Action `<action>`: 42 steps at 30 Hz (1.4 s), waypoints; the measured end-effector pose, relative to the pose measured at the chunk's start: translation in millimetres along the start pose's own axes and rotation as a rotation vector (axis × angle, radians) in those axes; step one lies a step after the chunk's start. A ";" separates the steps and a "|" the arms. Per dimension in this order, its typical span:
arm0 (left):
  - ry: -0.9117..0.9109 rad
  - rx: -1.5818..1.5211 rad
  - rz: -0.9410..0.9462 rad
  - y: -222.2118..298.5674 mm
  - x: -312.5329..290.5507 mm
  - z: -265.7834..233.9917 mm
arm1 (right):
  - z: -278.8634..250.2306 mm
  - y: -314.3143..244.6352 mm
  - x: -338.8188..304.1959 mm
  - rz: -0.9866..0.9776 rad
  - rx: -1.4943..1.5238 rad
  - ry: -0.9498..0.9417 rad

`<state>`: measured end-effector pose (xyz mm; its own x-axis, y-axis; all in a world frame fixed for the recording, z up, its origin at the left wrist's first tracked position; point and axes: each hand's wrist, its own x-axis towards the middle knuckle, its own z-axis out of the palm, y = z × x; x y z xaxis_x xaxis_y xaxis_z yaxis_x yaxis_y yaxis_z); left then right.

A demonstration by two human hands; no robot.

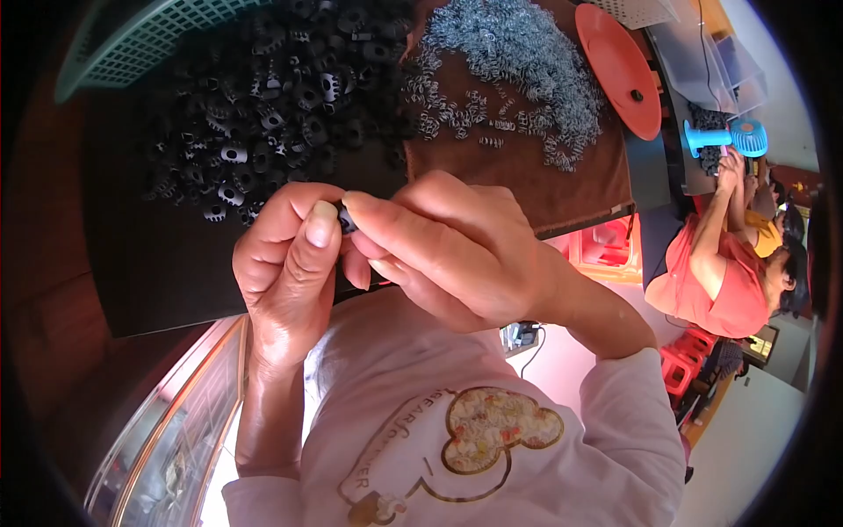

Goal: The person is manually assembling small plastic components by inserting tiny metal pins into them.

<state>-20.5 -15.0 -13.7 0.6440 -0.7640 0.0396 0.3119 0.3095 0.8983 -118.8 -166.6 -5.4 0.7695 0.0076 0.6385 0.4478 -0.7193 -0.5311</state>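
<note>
My left hand [294,263] and my right hand [457,250] meet above the near edge of the dark table. Between their thumbs and fingertips they pinch a small black claw-clip piece [346,220], mostly covered by the fingers. Whether a spring is in it cannot be seen. Behind my left hand lies a heap of black toothed claw-clip pieces [263,105]. Beyond my right hand, small silvery coil springs [509,44] are piled on a brown cloth [527,184], with some scattered toward me.
A green mesh basket [132,53] stands at the far left. Right of the springs sits a red oval dish [606,53] holding one small black piece [637,95]. A person in a red shirt [711,272] works at the right near a blue fan [746,138]. Red stools [685,360] stand behind.
</note>
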 end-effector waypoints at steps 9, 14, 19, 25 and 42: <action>-0.036 -0.204 0.054 1.0 0.5 -9.7 | -40.8 42.7 4.0 0.151 -0.153 0.088; 0.022 -0.174 0.083 2.9 5.5 -12.6 | -41.6 47.1 4.5 0.129 -0.214 -0.047; -0.012 -0.085 0.080 2.1 6.4 -8.0 | -35.6 31.8 9.1 0.143 -0.285 -0.256; -0.009 -0.033 0.089 0.4 6.9 -5.9 | -19.7 34.8 12.0 0.116 -0.473 -0.299; -0.026 -0.030 0.041 3.1 2.8 -5.7 | -17.9 22.0 17.9 0.130 -0.251 -0.237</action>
<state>-13.8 -12.9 -13.2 0.6382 -0.7648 0.0884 0.3063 0.3576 0.8822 -103.4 -194.7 4.3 0.9099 0.0443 0.4124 0.2360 -0.8728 -0.4271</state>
